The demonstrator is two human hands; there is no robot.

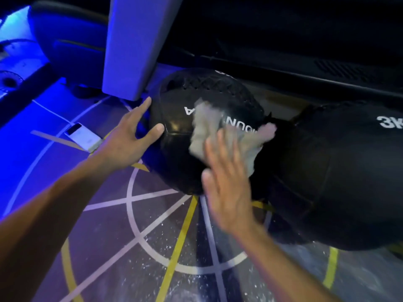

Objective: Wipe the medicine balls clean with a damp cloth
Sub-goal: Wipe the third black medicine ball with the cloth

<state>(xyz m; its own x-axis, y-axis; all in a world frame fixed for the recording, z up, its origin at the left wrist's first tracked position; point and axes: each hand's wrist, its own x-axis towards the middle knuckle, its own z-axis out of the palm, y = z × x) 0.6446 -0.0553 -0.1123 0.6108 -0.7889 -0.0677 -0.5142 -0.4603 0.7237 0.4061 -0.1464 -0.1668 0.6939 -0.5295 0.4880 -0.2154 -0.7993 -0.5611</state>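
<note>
A black medicine ball (174, 110) with white lettering lies on the floor in the middle of the view. My left hand (128, 136) rests flat against its left side, fingers spread. A pale crumpled cloth (206, 125) lies on the ball's front. My right hand (226, 182), blurred, presses its straight fingers on the cloth's lower part. A second, larger black medicine ball (340, 175) marked "3K" sits to the right, touching the first.
A white phone (84, 137) lies on the floor left of the ball. A pale upright post (133, 46) stands behind the ball. Dark equipment (283, 40) fills the back. The floor (152, 236) has white and yellow painted lines under blue light.
</note>
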